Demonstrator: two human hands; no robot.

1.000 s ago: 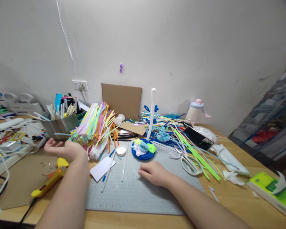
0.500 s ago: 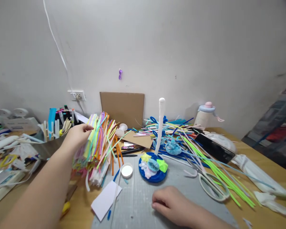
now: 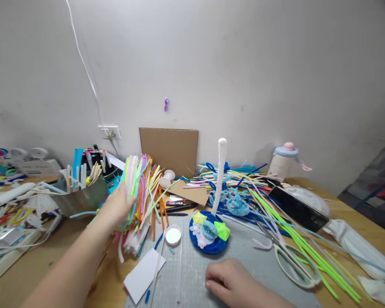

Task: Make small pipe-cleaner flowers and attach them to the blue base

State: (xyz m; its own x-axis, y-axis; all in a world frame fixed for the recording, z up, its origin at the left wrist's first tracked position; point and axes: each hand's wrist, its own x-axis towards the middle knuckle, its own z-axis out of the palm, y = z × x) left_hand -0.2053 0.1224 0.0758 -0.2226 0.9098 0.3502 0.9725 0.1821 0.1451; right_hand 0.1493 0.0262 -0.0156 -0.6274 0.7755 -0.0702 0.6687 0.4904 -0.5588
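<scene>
My left hand [image 3: 120, 206] reaches to the left side of a thick bundle of coloured pipe cleaners [image 3: 141, 184]; its fingers are pressed against the stems and partly hidden among them. My right hand [image 3: 226, 280] rests on the grey mat [image 3: 192, 273] with its fingers curled in, and what they hold, if anything, is hidden. Just behind it stands a round blue base [image 3: 213, 248] bearing a yellow star, a green star, a light blue shell shape and pale flowers. A white fuzzy post [image 3: 220, 175] rises upright from its back.
Green-handled scissors [image 3: 297, 265] and bright green stems [image 3: 311, 248] lie at the right, near a black phone [image 3: 298, 207]. A white card [image 3: 144, 273] and a small round container [image 3: 173, 235] lie left of the base. A metal bowl of sticks [image 3: 83, 199] stands at the left.
My left hand has moved down and right, from the bundle's upper left edge into its side. The bundle's stems have shifted. The view has tilted and turned slightly. My right hand rests as before.
</scene>
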